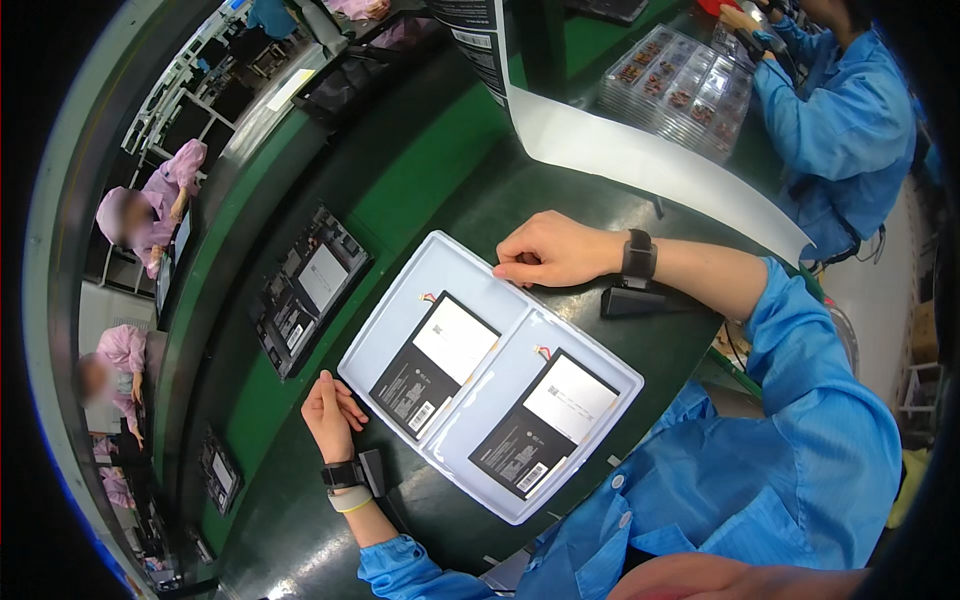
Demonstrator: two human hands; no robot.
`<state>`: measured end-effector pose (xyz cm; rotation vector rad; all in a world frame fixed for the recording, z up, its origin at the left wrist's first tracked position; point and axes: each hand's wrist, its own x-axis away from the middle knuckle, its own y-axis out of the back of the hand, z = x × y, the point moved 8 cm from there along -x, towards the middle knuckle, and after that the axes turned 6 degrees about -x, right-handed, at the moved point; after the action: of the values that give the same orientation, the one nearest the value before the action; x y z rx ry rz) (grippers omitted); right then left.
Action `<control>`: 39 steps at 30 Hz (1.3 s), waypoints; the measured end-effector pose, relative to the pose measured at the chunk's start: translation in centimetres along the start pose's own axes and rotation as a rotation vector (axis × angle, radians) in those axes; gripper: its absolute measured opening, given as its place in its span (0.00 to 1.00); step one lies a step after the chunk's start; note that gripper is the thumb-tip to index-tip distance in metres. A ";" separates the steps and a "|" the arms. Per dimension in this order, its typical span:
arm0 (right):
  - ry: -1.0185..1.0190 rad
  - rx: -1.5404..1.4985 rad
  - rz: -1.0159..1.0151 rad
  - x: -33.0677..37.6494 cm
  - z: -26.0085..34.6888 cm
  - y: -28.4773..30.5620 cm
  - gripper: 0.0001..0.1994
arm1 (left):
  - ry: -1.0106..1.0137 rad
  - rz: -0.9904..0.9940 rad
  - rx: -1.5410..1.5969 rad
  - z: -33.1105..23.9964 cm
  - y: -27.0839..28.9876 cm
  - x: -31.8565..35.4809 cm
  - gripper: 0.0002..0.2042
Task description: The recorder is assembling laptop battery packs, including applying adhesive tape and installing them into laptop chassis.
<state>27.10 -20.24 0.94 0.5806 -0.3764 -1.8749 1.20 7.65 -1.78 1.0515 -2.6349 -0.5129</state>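
A pale bluish-white plastic tray (528,322) lies at an angle in front of me, split by a ridge into two compartments. Each compartment holds one flat battery pack, the left battery pack (437,362) and the right battery pack (545,424), black with a white label and a short wired connector. My right hand (550,250) is at the tray's far edge, fingers curled, with thumb and index finger closed at the rim. Beside the tray's left corner is my left hand (332,415), its fingers loosely apart and nothing in them. Both wrists wear black straps.
A green conveyor (255,420) curves past on the left, carrying an opened laptop base (310,290) and another device (218,472). A large white sheet (640,180) bends across the far side. Stacked clear trays (680,90) stand beside a blue-sleeved co-worker (840,120) at the upper right.
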 end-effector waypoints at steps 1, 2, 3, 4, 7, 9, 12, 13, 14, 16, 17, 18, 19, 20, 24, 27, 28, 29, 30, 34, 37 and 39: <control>0.000 0.000 -0.001 0.1 -0.1 0.0 0.17 | 0.000 0.000 -0.001 0.0 -0.1 0.0 0.22; 0.002 0.023 -0.002 0.1 -0.2 0.0 0.17 | -0.005 0.002 0.000 0.1 -0.2 -0.1 0.22; 0.008 0.047 -0.002 0.0 -0.1 0.1 0.17 | -0.012 0.000 0.000 0.0 -0.1 -0.1 0.22; 0.011 0.046 -0.001 0.0 -0.1 0.0 0.17 | -0.012 -0.003 -0.001 0.0 0.0 -0.1 0.22; 0.022 -0.018 0.011 -0.4 0.3 -0.4 0.16 | 0.008 -0.028 -0.008 0.0 0.7 0.4 0.22; 0.091 0.083 -0.011 -0.5 0.9 0.0 0.16 | 0.021 -0.026 -0.006 0.2 1.0 0.3 0.22; 0.056 0.081 0.000 -0.3 0.5 0.6 0.16 | 0.080 -0.005 0.020 0.3 -0.5 -0.5 0.21; 0.036 0.051 -0.007 -0.3 0.5 0.6 0.15 | 0.085 0.009 0.010 -0.1 -0.6 -0.5 0.21; 0.022 -0.010 -0.005 -0.6 0.7 0.2 0.14 | 0.072 0.012 0.015 0.1 -0.1 -0.3 0.21; 0.025 0.013 -0.004 -1.1 1.4 -0.3 0.15 | 0.079 -0.012 0.066 0.1 0.6 0.3 0.21; 0.043 0.023 0.007 -1.1 1.4 -0.6 0.15 | 0.111 -0.021 0.069 0.3 0.8 0.4 0.21; 0.018 0.000 0.004 -1.2 0.8 -0.9 0.15 | 0.125 -0.004 0.064 0.7 0.7 0.4 0.20; 0.000 -0.020 -0.016 -0.9 1.1 -0.7 0.15 | 0.094 0.003 0.075 0.2 0.5 0.5 0.20; -0.023 -0.054 -0.026 -0.6 0.5 -0.7 0.15 | 0.045 0.055 0.081 -0.4 0.0 0.4 0.20; -0.074 -0.074 -0.025 -0.2 -0.7 -0.8 0.16 | -0.011 0.093 0.126 -0.2 -0.2 0.1 0.21; -0.079 -0.082 -0.025 -0.6 -0.5 -1.3 0.16 | -0.016 0.086 0.121 0.0 0.4 0.3 0.21; -0.074 -0.091 -0.023 -0.7 -0.4 -1.3 0.16 | -0.005 0.082 0.115 0.1 0.5 0.3 0.21; -0.076 -0.085 -0.027 -0.6 -0.4 -1.2 0.16 | 0.007 0.079 0.108 0.2 0.5 0.2 0.21; -0.074 -0.088 -0.034 -0.7 -0.5 -1.0 0.16 | 0.001 0.084 0.110 0.1 0.5 0.1 0.21; -0.079 -0.094 -0.029 -0.8 -0.1 -1.0 0.15 | 0.018 0.079 0.107 0.2 0.3 0.1 0.21; -0.067 -0.100 -0.018 -0.7 -0.1 -1.3 0.16 | 0.014 0.069 0.089 0.4 0.6 0.3 0.20; -0.043 -0.087 -0.027 -0.6 -0.2 -1.0 0.16 | 0.008 0.090 0.116 0.3 0.2 0.1 0.21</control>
<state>26.58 -19.26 0.40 0.4897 -0.3147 -1.9216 0.88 7.78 -2.00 0.9591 -2.7189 -0.3400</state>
